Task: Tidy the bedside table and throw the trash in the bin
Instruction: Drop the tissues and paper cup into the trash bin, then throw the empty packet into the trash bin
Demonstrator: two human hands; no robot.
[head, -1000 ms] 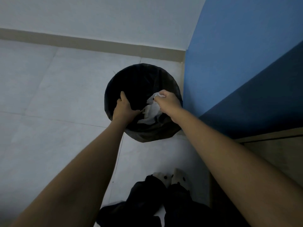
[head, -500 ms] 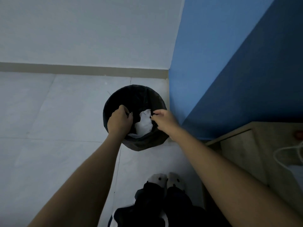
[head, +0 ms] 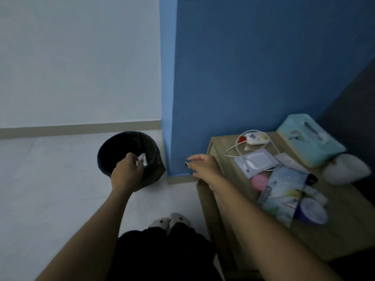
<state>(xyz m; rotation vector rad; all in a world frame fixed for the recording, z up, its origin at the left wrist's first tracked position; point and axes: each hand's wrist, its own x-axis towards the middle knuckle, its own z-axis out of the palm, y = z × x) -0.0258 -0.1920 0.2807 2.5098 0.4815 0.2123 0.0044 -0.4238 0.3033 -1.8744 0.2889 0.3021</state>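
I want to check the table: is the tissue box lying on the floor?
No, the tissue box sits on the back of the bedside table, against the blue wall.

A pale wall [head: 77, 57] is meeting a blue wall [head: 253, 67] at a jutting corner. A beige skirting board [head: 81, 127] is running along the pale tiled floor [head: 50, 189]. Dim, even light is filling the room.

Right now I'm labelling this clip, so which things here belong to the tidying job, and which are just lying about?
Part of the job:
bin
white trash in the bin
bedside table
wipes pack, pink lid, printed pouch, purple-lidded jar
left hand, right hand

Just there:
tissue box
white corded device
slippers
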